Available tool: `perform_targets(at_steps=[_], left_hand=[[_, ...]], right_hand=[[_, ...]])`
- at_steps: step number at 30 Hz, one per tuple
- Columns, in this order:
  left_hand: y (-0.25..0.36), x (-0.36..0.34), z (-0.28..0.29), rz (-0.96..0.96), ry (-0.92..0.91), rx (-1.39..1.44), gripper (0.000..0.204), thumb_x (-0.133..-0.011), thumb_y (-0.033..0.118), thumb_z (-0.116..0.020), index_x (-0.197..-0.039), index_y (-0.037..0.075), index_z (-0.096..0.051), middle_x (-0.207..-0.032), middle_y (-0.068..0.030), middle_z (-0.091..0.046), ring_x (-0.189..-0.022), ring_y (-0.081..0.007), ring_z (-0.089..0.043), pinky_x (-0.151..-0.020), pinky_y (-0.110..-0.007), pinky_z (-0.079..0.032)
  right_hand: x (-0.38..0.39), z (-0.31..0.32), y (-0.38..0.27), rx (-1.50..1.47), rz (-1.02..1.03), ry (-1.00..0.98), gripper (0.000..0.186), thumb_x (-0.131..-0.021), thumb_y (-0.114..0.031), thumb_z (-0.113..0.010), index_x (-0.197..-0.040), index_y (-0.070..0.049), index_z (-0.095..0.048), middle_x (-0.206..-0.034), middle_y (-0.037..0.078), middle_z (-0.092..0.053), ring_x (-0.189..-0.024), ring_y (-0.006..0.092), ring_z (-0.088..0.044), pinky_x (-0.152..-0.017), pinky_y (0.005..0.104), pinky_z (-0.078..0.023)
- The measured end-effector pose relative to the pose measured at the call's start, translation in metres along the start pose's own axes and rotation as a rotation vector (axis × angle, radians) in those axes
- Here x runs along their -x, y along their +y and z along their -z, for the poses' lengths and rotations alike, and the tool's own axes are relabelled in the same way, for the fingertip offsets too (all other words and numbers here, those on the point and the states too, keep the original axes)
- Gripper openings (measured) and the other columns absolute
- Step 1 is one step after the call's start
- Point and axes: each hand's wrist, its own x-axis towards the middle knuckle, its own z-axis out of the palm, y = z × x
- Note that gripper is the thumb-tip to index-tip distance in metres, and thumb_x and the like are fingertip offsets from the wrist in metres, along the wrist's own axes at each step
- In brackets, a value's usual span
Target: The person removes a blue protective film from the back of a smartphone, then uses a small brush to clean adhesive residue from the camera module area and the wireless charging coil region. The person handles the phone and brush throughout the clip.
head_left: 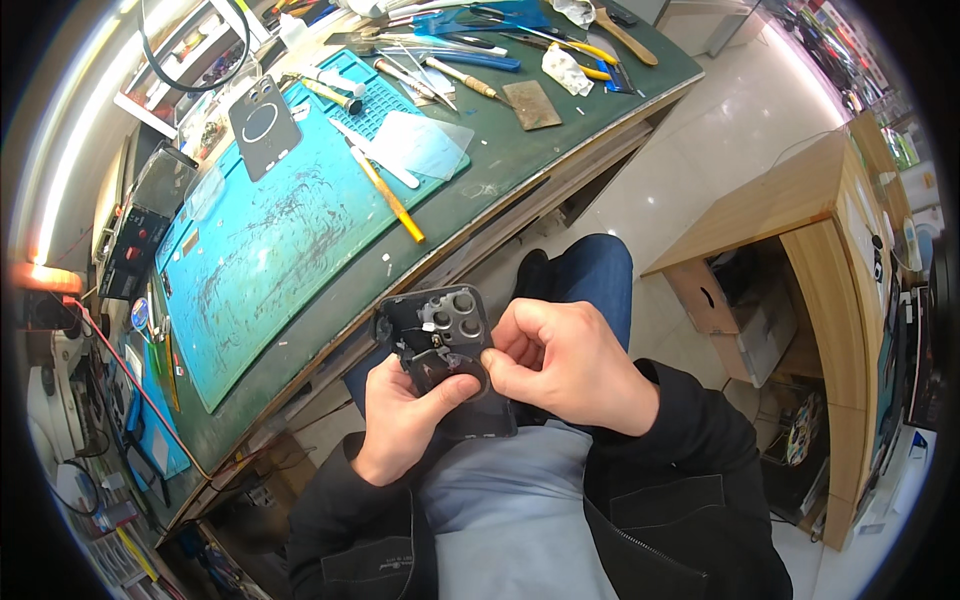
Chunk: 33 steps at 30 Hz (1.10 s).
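Note:
My left hand (400,415) holds a dark smartphone (490,418) above my lap, close to the workbench's front edge. Its back faces up, with a cluster of round camera rings at the far end. Along the upper left, the back looks broken or peeled, with dark and shiny bits showing. My left thumb presses across the middle of the back. From the right, my right hand (578,365) meets the phone with thumb and forefinger pinched at its right side. Whatever those fingertips grip, if anything, is hidden.
A blue-green repair mat (270,260) lies on the green workbench (560,140). On it are a dark phone case (265,130) with a pale ring and a yellow-handled tool (390,200). Pliers (583,48) and several hand tools lie farther back. A wooden desk (760,195) stands right.

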Motion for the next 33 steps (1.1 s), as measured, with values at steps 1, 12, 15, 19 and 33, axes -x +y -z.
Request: perform_targets(at_steps=[1, 12, 15, 19, 33], left_hand=[[0.0, 0.001, 0.001, 0.002, -0.016, 0.007, 0.026, -0.091, 0.001, -0.083, -0.114, -0.002, -0.071, -0.108, -0.0057, -0.077, -0.097, -0.0113, -0.071, -0.088, -0.029, -0.058], [-0.004, 0.005, 0.013, -0.176, -0.136, 0.029, 0.023, -0.083, -0.002, -0.088, -0.099, -0.002, -0.072, -0.1, -0.0117, -0.073, -0.09, -0.0189, -0.07, -0.079, -0.031, -0.058], [-0.004, 0.003, 0.014, -0.222, -0.167, -0.016, 0.021, -0.082, -0.002, -0.088, -0.093, 0.0, -0.07, -0.098, -0.0138, -0.071, -0.09, -0.0227, -0.069, -0.079, -0.034, -0.059], [-0.002, 0.003, 0.01, -0.25, -0.171, -0.021, 0.021, -0.082, -0.002, -0.088, -0.092, 0.002, -0.07, -0.096, -0.0123, -0.07, -0.089, -0.0226, -0.069, -0.078, -0.035, -0.059], [-0.006, 0.0, 0.014, -0.309, -0.181, -0.074, 0.018, -0.082, -0.004, -0.085, -0.091, 0.002, -0.071, -0.096, -0.0118, -0.07, -0.089, -0.0231, -0.069, -0.08, -0.035, -0.059]], right_hand=[[0.003, 0.0, -0.004, -0.005, 0.002, 0.0, 0.014, -0.089, -0.009, -0.074, -0.089, 0.003, -0.066, -0.076, 0.013, -0.075, -0.07, 0.0221, -0.077, -0.065, 0.031, -0.059], [0.024, -0.009, -0.013, 0.293, 0.477, 0.149, 0.012, -0.089, -0.009, -0.075, -0.087, -0.005, -0.064, -0.077, 0.008, -0.063, -0.068, 0.0272, -0.065, -0.056, 0.038, -0.051], [0.027, -0.012, -0.011, 0.321, 0.527, 0.182, 0.014, -0.088, -0.009, -0.076, -0.087, -0.005, -0.062, -0.077, 0.007, -0.062, -0.067, 0.0263, -0.065, -0.056, 0.0371, -0.051], [0.027, -0.012, -0.009, 0.327, 0.562, 0.205, 0.015, -0.088, -0.008, -0.076, -0.087, -0.004, -0.061, -0.078, 0.007, -0.062, -0.067, 0.0259, -0.065, -0.056, 0.0369, -0.051], [0.027, -0.01, -0.01, 0.361, 0.551, 0.198, 0.016, -0.088, -0.008, -0.076, -0.088, -0.004, -0.061, -0.079, 0.007, -0.061, -0.067, 0.0255, -0.065, -0.057, 0.0365, -0.052]])
